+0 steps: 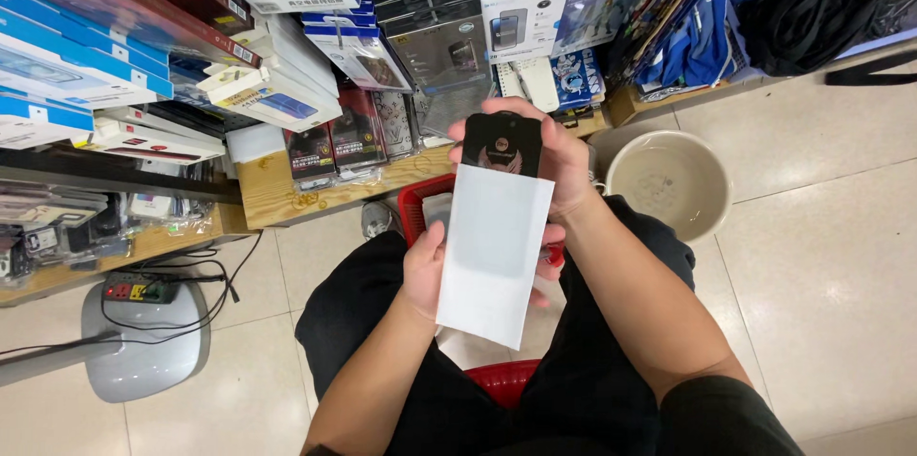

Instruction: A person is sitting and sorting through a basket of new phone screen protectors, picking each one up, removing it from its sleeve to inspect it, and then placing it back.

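Observation:
I hold a long white paper sleeve (492, 260) upright in front of me, over my lap. A flat black card-like item (501, 143) sticks out of its top end. My left hand (423, 270) grips the sleeve's left edge near the middle, thumb on the front. My right hand (564, 165) wraps behind the top, fingers curled over the black item. Both forearms reach up from the bottom of the view.
A red plastic basket (413, 203) rests on my knees under the sleeve. A beige tub (712, 179) stands on the tiled floor to the right. Wooden shelves (277, 193) stacked with boxed phone accessories fill the left and top. A grey stool with a power strip (138, 289) sits lower left.

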